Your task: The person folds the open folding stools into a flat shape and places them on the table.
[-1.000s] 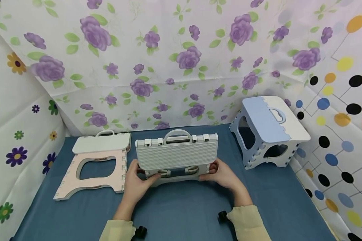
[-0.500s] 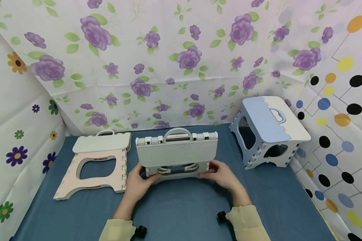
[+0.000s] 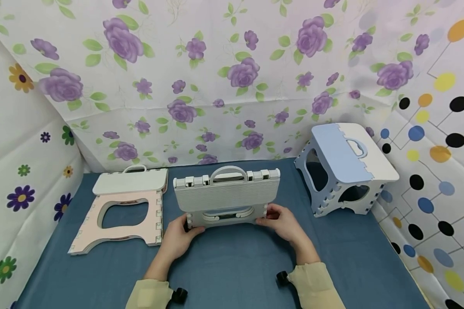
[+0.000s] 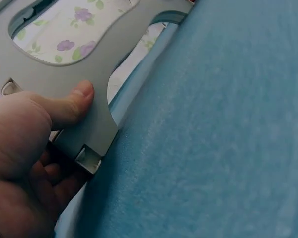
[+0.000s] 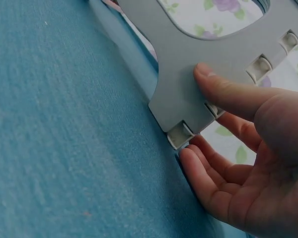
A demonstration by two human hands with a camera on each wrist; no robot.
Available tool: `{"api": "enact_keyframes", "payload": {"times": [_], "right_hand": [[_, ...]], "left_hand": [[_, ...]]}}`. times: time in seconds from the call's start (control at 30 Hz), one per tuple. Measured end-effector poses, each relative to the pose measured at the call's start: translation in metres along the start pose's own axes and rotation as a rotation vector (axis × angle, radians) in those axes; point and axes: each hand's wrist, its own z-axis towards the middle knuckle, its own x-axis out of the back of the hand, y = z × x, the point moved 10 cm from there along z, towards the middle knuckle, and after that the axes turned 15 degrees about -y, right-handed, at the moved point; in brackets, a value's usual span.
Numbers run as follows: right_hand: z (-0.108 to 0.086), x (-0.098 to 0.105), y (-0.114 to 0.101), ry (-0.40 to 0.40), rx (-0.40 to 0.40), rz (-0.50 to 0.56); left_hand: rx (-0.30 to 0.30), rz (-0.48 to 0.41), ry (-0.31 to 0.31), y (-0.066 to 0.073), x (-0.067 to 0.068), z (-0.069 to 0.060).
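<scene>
A grey folding stool stands upright at mid-table in the head view, its textured top panel hanging tilted toward me and its carry handle uppermost. My left hand holds the lower left corner of its leg panel; the left wrist view has the thumb flat on the panel's face and the fingers curled behind. On the other side my right hand pinches the lower right corner, thumb in front and fingers behind the edge. The leg's foot is close to the cloth. The stool's back is hidden.
A pink folding stool with a whitish top lies flat at the left. At the right back a blue and white stool stands unfolded. Blue cloth covers the table, and a flowered curtain rises behind.
The front leg panel has swung backward, and the blue gap behind it has closed. Both hands have gone along with it, the left thumb shifting lower. The other stools stay put.
</scene>
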Motion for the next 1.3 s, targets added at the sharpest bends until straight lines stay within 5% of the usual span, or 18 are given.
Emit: {"api": "enact_keyframes", "payload": {"times": [0.33, 0.73, 1.3], "right_hand": [[0.0, -0.002, -0.005, -0.015, 0.04, 0.006], [0.003, -0.002, -0.004, 0.033, -0.003, -0.082], [0.003, -0.016, -0.006, -0.08, 0.01, -0.137]], "left_hand": [[0.05, 0.011, -0.029, -0.001, 0.0, 0.0], [0.071, 0.002, -0.05, 0.002, 0.002, 0.001], [0.159, -0.093, -0.117, -0.009, 0.013, -0.004]]}}
